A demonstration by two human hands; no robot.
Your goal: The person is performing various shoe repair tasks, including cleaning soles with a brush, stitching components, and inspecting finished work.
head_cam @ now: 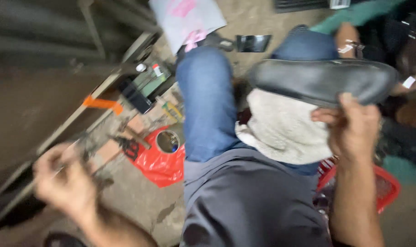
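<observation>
Grey shirt (249,201) and blue-jeaned knees (208,100) fill the near view; a pale fleecy cloth (283,128) lies over the lap. Above it I see the black shoe sole (322,80), held flat across the right knee. Right hand (352,128) grips its near edge, thumb on the rim, fingers curled under. I judge the sole light, rubbery and bendable, not fragile, perhaps a little slick on its smooth face; best taken by the edge at mid-length so it does not droop. Left hand (64,180) is blurred, out to the side over the concrete floor (135,201), closed round a thin rod-like tool (80,146); what kind I cannot tell. Red plastic bag (160,160) with an open tin (168,141) lies on the floor nearby.
</observation>
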